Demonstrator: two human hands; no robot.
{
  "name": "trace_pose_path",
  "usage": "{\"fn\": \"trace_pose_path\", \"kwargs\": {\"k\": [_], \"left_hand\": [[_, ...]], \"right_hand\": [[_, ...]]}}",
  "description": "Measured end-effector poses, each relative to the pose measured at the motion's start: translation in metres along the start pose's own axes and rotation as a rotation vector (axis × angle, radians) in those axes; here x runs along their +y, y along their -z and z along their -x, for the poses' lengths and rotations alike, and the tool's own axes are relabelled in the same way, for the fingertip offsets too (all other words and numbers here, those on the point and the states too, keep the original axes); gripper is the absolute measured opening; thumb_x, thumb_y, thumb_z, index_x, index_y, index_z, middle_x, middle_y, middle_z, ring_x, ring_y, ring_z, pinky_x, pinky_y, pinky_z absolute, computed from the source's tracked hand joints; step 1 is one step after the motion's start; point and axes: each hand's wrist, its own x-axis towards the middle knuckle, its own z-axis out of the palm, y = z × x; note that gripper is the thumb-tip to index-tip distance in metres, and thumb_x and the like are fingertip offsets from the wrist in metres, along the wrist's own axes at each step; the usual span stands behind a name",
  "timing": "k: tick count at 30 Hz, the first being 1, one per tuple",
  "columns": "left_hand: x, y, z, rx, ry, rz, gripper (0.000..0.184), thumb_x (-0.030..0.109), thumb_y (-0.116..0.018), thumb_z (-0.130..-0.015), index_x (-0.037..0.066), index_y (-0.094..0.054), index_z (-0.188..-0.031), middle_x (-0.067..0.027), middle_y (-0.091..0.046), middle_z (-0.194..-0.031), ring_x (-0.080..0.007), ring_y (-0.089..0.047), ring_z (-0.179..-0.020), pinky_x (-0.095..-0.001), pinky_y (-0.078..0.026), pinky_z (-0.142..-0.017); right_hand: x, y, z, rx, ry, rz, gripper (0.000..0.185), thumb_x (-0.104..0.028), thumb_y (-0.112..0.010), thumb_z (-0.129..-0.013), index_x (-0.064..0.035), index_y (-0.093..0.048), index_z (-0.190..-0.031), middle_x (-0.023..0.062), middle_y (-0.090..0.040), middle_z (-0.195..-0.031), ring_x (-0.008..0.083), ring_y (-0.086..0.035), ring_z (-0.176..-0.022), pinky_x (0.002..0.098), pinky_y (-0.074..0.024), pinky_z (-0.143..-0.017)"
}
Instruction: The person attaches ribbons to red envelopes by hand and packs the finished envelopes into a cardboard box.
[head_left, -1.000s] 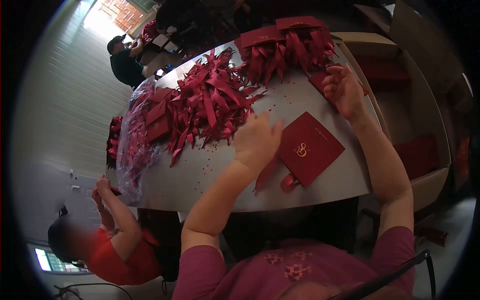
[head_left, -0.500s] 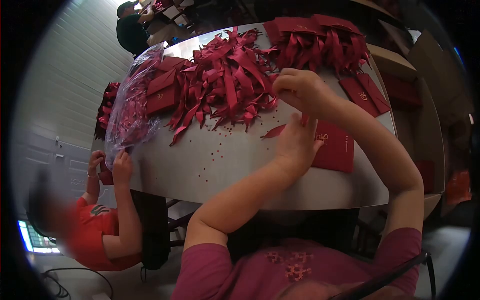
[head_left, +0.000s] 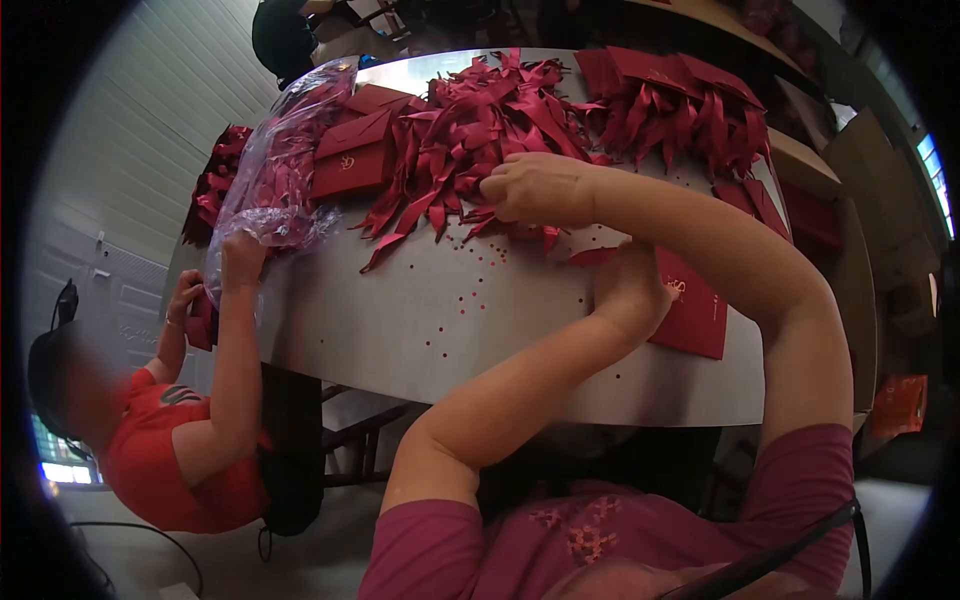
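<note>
My left hand is at the left edge of a red folder with gold print, its thumb against the folder. My right forearm crosses in front of its other fingers, so their hold is hidden. Further left, my right hand is closed, with fingers curled together over the front of the red ribbon pile. What it holds is too small to make out. A short red ribbon end shows beside my left hand.
Red folders with ribbons lie at the back right, beside a cardboard box. A red pouch and a plastic bag are on the left. A co-worker in red works there. Small red dots dot the metal table.
My right hand has moved left, over the ribbon pile. My left hand has moved slightly right in view, its fingers now behind my right forearm. The view has shifted, and the co-worker's hand is at the plastic bag.
</note>
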Motion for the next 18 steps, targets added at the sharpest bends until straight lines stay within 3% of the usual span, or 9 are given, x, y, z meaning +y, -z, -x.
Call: {"fn": "trace_pose_path", "kwargs": {"k": [1, 3, 6, 8, 11, 15, 18], "left_hand": [[-0.003, -0.001, 0.000, 0.002, -0.003, 0.005, 0.074, 0.024, -0.085, -0.066, 0.003, -0.043, -0.124, -0.0168, -0.061, -0.104, -0.0368, -0.062, -0.095, -0.0453, -0.050, -0.083], [-0.009, -0.008, 0.002, 0.263, -0.084, 0.168, 0.064, 0.024, -0.084, -0.068, 0.002, -0.050, -0.117, -0.0157, -0.065, -0.095, -0.0361, -0.063, -0.091, -0.0440, -0.050, -0.081], [-0.014, -0.001, -0.008, 0.191, -0.016, 0.266, 0.049, 0.015, -0.079, -0.071, -0.001, -0.054, -0.110, -0.0205, -0.066, -0.092, -0.0364, -0.065, -0.088, -0.0428, -0.052, -0.076], [-0.022, -0.003, -0.018, 0.108, 0.055, 0.420, 0.033, 0.010, -0.075, -0.072, 0.000, -0.059, -0.098, -0.0161, -0.067, -0.082, -0.0306, -0.067, -0.081, -0.0389, -0.053, -0.072], [-0.018, 0.004, -0.019, 0.092, 0.120, 0.550, 0.028, 0.007, -0.075, -0.071, 0.000, -0.059, -0.092, -0.0087, -0.067, -0.078, -0.0169, -0.064, -0.073, -0.0307, -0.052, -0.066], [-0.041, -0.013, -0.034, 0.066, 0.051, 0.607, 0.028, 0.006, -0.075, -0.070, 0.000, -0.060, -0.093, -0.0067, -0.065, -0.077, -0.0164, -0.060, -0.068, -0.0301, -0.051, -0.066], [-0.038, -0.007, -0.032, 0.009, 0.059, 0.557, 0.031, 0.005, -0.076, -0.069, 0.000, -0.061, -0.096, -0.0072, -0.065, -0.079, -0.0155, -0.060, -0.069, -0.0303, -0.050, -0.067]], "right_hand": [[0.000, 0.006, 0.001, 0.052, -0.078, -0.041, 0.004, -0.012, -0.065, -0.073, -0.0083, -0.062, -0.073, 0.0077, -0.056, -0.094, 0.0246, -0.058, -0.095, 0.0361, -0.0467, -0.086], [0.005, 0.023, 0.006, 0.299, -0.150, -0.172, 0.004, -0.007, -0.065, -0.076, -0.0077, -0.061, -0.077, 0.0077, -0.059, -0.095, 0.0262, -0.058, -0.093, 0.0351, -0.0473, -0.085], [0.000, 0.074, 0.027, 0.591, -0.433, -0.551, 0.005, -0.010, -0.064, -0.085, -0.0063, -0.061, -0.087, 0.0036, -0.064, -0.087, 0.0167, -0.060, -0.078, 0.0306, -0.0496, -0.072], [-0.006, 0.128, 0.057, 0.689, -0.687, -0.693, 0.010, -0.013, -0.059, -0.094, -0.0036, -0.059, -0.097, 0.0031, -0.064, -0.086, 0.0075, -0.059, -0.076, 0.0252, -0.0501, -0.071], [-0.032, 0.192, 0.100, 0.934, -0.844, -0.653, 0.010, -0.012, -0.059, -0.093, -0.0031, -0.060, -0.097, 0.0029, -0.064, -0.084, 0.0073, -0.058, -0.073, 0.0245, -0.0493, -0.069], [-0.074, 0.238, 0.159, 1.170, -0.937, -0.523, 0.010, -0.010, -0.059, -0.092, -0.0025, -0.061, -0.097, 0.0026, -0.063, -0.081, 0.0071, -0.057, -0.070, 0.0236, -0.0483, -0.066], [-0.108, 0.231, 0.190, 1.236, -1.026, -0.447, 0.010, -0.009, -0.059, -0.091, -0.0020, -0.062, -0.097, 0.0024, -0.063, -0.079, 0.0070, -0.056, -0.067, 0.0228, -0.0475, -0.064]]}}
